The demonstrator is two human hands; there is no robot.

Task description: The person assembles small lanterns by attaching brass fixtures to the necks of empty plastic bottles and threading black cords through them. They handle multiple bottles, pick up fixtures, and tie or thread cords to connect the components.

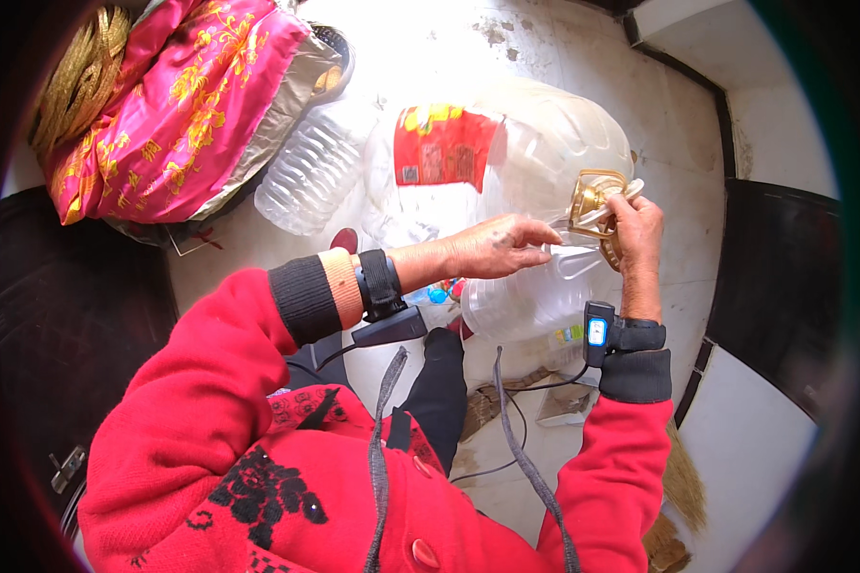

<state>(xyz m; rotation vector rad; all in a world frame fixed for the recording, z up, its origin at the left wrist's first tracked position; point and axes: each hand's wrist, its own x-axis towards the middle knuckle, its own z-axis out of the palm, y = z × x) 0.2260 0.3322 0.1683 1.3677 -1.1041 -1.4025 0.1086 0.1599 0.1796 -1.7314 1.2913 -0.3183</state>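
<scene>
My right hand (637,229) is closed on a gold-coloured ornate piece (597,196) with an open frame and a white part. I cannot tell its exact kind. It is held over a big clear plastic jug (564,124) that lies on its side. My left hand (506,245) reaches in from the left with its fingers stretched out, a little apart from the gold piece and holding nothing. Below both hands lies another clear plastic container (516,304) with a handle. A red-labelled clear plastic package (440,148) lies left of the big jug.
A ribbed clear bottle (308,172) lies beside a pink bag with yellow flowers (177,105) and a coil of gold rope (81,72). Small coloured caps (438,294) are near my feet. A straw broom (683,477) is at lower right. Dark-edged walls (774,277) bound the right side.
</scene>
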